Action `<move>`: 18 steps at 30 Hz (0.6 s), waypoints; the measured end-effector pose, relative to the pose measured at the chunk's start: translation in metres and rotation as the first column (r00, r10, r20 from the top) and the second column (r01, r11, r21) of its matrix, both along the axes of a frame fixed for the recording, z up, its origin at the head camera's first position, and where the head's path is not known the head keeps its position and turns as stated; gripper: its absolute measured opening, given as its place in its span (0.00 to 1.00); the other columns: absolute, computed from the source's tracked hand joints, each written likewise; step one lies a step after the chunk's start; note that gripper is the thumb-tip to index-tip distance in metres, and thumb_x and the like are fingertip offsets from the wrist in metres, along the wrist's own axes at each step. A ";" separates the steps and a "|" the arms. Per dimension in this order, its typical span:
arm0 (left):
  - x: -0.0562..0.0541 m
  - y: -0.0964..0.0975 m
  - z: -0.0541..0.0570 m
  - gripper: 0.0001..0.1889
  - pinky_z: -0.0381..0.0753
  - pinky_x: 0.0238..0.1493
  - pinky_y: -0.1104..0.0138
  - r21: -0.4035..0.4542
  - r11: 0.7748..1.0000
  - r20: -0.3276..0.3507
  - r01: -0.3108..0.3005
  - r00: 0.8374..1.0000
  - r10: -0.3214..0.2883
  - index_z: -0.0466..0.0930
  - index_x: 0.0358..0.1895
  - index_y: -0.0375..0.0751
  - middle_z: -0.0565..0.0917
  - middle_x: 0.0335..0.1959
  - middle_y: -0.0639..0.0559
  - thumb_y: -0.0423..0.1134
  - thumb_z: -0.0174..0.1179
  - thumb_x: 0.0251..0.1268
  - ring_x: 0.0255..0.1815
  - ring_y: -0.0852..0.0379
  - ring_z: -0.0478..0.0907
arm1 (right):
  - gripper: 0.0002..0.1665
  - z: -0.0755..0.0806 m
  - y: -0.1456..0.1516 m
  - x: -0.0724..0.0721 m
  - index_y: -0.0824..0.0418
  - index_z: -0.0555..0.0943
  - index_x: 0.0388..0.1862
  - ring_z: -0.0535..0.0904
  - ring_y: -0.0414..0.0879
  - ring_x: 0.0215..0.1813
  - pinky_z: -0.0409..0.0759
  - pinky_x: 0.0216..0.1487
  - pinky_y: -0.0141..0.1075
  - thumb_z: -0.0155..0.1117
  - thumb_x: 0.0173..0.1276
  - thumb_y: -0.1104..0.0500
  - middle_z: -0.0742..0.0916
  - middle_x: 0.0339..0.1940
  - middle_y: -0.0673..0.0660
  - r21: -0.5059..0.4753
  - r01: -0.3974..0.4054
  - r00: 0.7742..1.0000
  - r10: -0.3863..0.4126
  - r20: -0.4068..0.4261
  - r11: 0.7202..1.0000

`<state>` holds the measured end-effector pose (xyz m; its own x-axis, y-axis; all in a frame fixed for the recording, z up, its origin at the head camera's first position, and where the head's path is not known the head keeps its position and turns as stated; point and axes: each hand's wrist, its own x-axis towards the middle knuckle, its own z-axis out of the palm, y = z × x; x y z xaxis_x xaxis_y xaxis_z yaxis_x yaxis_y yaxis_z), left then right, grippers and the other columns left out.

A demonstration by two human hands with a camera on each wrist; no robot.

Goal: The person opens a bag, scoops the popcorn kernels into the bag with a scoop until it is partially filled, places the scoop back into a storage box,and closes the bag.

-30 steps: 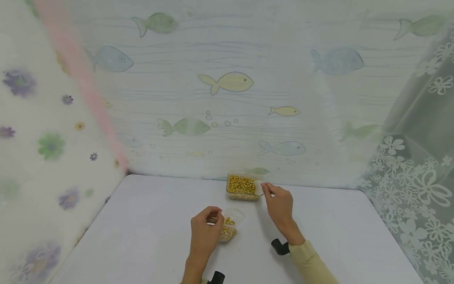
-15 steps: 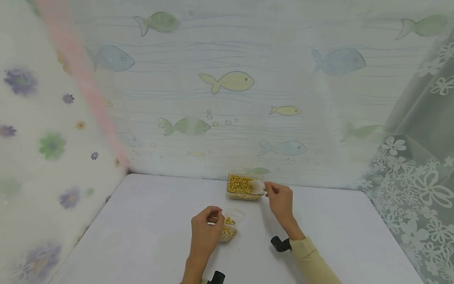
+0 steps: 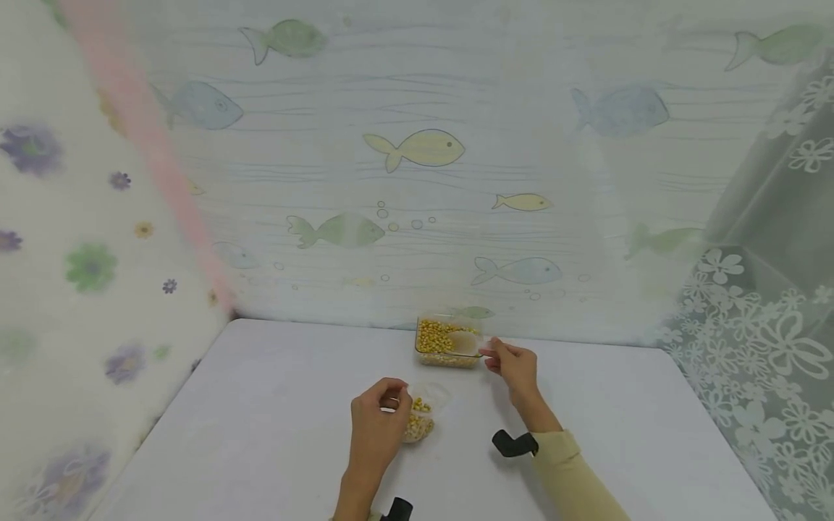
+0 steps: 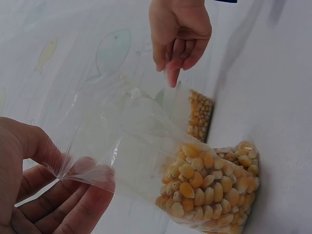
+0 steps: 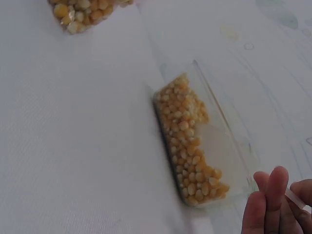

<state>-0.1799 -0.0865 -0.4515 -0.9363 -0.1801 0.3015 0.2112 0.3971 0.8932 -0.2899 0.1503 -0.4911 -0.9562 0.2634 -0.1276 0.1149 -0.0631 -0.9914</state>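
My left hand [image 3: 380, 420] pinches the mouth of a clear plastic bag [image 4: 131, 146] between thumb and fingers. The bag stands on the table, its lower part filled with yellow corn kernels [image 4: 209, 190]. Behind and to the right of it, a clear rectangular container [image 3: 449, 360] holds more corn kernels [image 5: 183, 131]. My right hand [image 3: 517, 373], at the container's right end, holds a whitish translucent scoop [image 3: 464, 342] by its handle. The scoop's bowl is inside the container, against the kernels; in the right wrist view it shows through the wall.
The white table [image 3: 274, 420] meets a fish-print backdrop [image 3: 417, 239] just behind the container. A flower-print sheet [image 3: 91, 268] hangs at the left and lace fabric [image 3: 775, 391] at the right. Black wrist mounts [image 3: 515, 443] stick out near both wrists.
The scoop's bowl has shifted left, deeper into the container among the kernels, and its angle has changed. My right hand's fingers have adjusted on the handle. The left hand and bag stay put.
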 end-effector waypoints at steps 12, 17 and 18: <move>0.000 -0.002 0.002 0.04 0.83 0.30 0.71 -0.007 1.000 0.004 0.000 1.000 0.000 0.86 0.37 0.37 0.86 0.30 0.53 0.27 0.63 0.64 0.28 0.63 0.81 | 0.28 -0.003 -0.004 -0.007 0.79 0.75 0.62 0.83 0.35 0.28 0.84 0.35 0.27 0.58 0.78 0.56 0.91 0.28 0.49 -0.165 0.024 0.991 -0.002 0.134 0.986; 0.002 -0.002 0.003 0.05 0.83 0.29 0.71 -0.003 1.000 0.008 0.000 1.000 0.000 0.86 0.37 0.37 0.87 0.30 0.53 0.27 0.62 0.64 0.28 0.62 0.81 | 0.27 -0.003 -0.006 -0.003 0.79 0.74 0.63 0.84 0.35 0.27 0.85 0.36 0.27 0.58 0.77 0.57 0.91 0.27 0.49 -0.198 0.058 0.993 -0.036 0.115 0.978; 0.002 -0.002 0.004 0.05 0.83 0.29 0.71 0.000 1.000 0.011 0.000 1.000 0.000 0.86 0.37 0.37 0.87 0.30 0.53 0.27 0.62 0.64 0.28 0.62 0.81 | 0.27 -0.003 -0.005 -0.002 0.79 0.74 0.62 0.84 0.35 0.27 0.85 0.36 0.27 0.58 0.77 0.57 0.91 0.26 0.49 -0.203 0.065 0.993 -0.043 0.111 0.977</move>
